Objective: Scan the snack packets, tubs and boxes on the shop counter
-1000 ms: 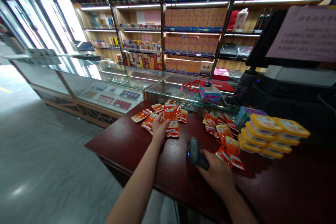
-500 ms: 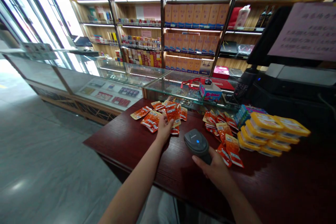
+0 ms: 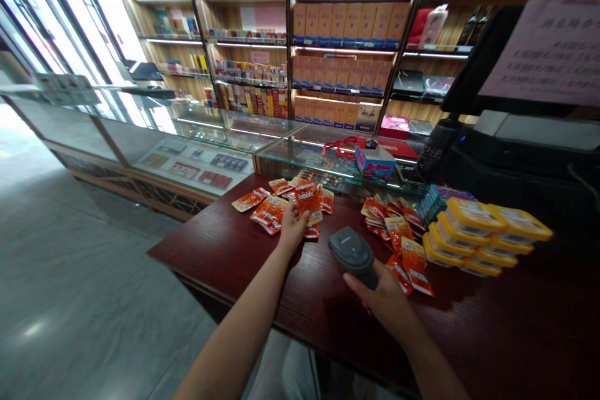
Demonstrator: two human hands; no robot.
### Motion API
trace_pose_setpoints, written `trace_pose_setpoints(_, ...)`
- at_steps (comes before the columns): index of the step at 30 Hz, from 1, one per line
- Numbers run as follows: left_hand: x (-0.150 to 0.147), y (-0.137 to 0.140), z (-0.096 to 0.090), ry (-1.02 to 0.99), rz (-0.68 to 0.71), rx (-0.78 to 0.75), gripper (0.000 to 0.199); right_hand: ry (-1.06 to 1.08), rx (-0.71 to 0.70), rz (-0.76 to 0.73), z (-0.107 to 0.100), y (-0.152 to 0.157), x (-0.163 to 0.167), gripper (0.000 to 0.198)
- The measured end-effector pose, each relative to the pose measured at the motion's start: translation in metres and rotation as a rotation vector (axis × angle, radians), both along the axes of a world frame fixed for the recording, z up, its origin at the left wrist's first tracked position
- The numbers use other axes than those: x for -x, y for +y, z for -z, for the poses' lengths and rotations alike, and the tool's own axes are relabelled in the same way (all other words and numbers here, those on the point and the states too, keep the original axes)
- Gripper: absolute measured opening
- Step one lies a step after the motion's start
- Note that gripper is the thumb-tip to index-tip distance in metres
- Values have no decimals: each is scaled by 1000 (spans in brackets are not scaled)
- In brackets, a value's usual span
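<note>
My right hand (image 3: pixel 387 297) is wrapped round the handle of a dark grey barcode scanner (image 3: pixel 350 251), held above the dark red-brown counter (image 3: pixel 225 262). Its head points away from me, toward the orange packets. My left hand (image 3: pixel 294 228) is closed on an orange snack packet (image 3: pixel 308 195), which stands tilted up at the pile. Several more orange packets (image 3: pixel 268 214) lie flat around that hand. To the right of the scanner is a second heap of orange packets (image 3: pixel 399 234), partly overlapping. My left fingertips are partly hidden behind the packet.
Stacked yellow-lidded tubs (image 3: pixel 473 231) stand at the right, beside blue-green packs (image 3: pixel 435 203). Behind are a glass display case (image 3: pixel 281 150), a colourful box (image 3: pixel 375 162) with a mouse on top, and a monitor (image 3: pixel 487 62) bearing a pink paper. Stocked shelves (image 3: pixel 347 25) line the wall.
The blue light on the scanner's top has gone out. Both hands stay almost in place, the left still on the packet; the whole view has shifted very slightly.
</note>
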State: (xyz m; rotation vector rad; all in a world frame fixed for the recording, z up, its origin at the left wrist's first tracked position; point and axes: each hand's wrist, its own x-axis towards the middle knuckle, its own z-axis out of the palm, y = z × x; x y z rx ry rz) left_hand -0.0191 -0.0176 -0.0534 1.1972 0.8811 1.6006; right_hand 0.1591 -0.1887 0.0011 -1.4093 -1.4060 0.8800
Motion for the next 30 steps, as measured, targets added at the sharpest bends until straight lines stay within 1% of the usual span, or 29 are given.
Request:
trace_pose_setpoints(3, 0, -2, -4, 2, -11, -8, 38, -349, 9, -17, 1, 0, -7, 32)
trace_pose_setpoints(6, 1, -2, -7, -8, 13, 3, 39, -682, -7, 25, 9, -1, -10, 29)
trace_pose_setpoints(8, 1, -1, -8, -15, 32, 22, 41, -833, -46, 42, 17, -2, -9, 28)
trace_pose_setpoints(10, 2, -1, -7, -11, 29, 41, 42, -938, -102, 45, 25, -3, -7, 31)
trace_pose_setpoints(13, 1, 0, -8, -6, 31, 84, 44, -978, -162, 44, 33, -3, -4, 33)
trace_pose_setpoints(15, -2, -1, -14, -7, 73, 131, 45, -974, -173, 48, 33, -3, -5, 34)
trace_pose_setpoints(17, -9, 0, -24, -10, 155, 205, 44, -966, -179, 49, 32, -4, -6, 35)
trace_pose_setpoints(19, -21, 1, -36, -27, 284, 291, 41, -948, -190, 38, 30, -4, -7, 34)
trace_pose_setpoints(22, -49, 7, -53, -60, 504, 375, 32, -917, -170, 29, 29, -3, -7, 34)
trace_pose_setpoints(24, -73, 13, -60, -55, 595, 396, 26, -909, -143, 39, 30, -2, -7, 36)
trace_pose_setpoints(27, -114, 21, -65, -18, 674, 407, 17, -918, -142, 38, 32, 0, -8, 39)
trace_pose_setpoints(29, -138, 25, -66, -8, 680, 379, 12, -922, -140, 33, 33, 1, -9, 40)
trace_pose_setpoints(30, -147, 26, -66, -4, 665, 341, 11, -920, -133, 28, 33, 1, -10, 40)
